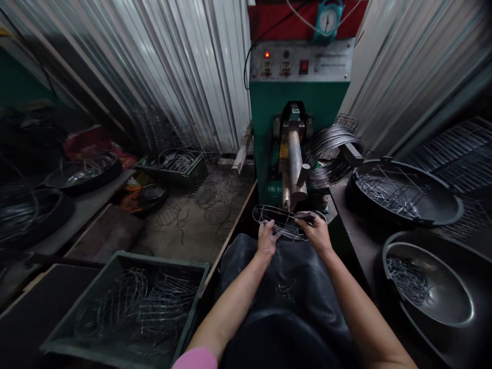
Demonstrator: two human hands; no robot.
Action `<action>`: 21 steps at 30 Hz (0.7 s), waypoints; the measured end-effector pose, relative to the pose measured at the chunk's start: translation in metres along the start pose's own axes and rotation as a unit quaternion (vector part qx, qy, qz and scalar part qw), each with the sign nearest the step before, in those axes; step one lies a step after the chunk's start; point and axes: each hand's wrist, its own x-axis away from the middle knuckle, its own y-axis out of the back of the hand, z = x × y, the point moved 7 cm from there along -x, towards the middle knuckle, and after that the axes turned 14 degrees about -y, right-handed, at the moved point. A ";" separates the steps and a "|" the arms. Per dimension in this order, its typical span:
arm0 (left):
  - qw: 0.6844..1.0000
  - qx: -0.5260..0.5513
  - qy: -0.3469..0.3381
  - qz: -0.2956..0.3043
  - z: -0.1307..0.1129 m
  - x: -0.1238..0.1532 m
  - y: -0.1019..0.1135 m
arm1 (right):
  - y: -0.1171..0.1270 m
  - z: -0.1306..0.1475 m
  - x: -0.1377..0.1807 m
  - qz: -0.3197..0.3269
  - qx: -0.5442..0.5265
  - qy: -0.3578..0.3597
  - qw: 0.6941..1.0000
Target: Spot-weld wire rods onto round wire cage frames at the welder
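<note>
An oval wire frame [280, 219] with several cross wires lies flat under the metal arm [295, 164] of a green welding machine [300, 97]. My left hand [266, 239] grips the frame's near left edge, fingers closed on the wire. Closed on the frame's right side is my right hand [317, 233]. Both forearms reach forward over my dark-aproned lap [284, 287].
A green crate [126, 307] of wire frames sits at lower left. Two dark bowls [407, 192] [430, 287] with short wire pieces stand on the right. Wire hoops [330, 154] hang beside the machine. More trays [172, 164] and scrap wire lie on the floor at left.
</note>
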 end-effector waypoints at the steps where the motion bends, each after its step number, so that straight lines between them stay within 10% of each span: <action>1: 1.000 0.000 -0.001 -0.002 -0.001 0.000 0.000 | 0.000 0.000 0.000 -0.004 0.003 0.005 1.000; 21: 0.996 -0.055 0.068 -0.012 0.010 -0.003 -0.002 | 0.004 -0.010 -0.014 -0.025 0.000 -0.010 1.000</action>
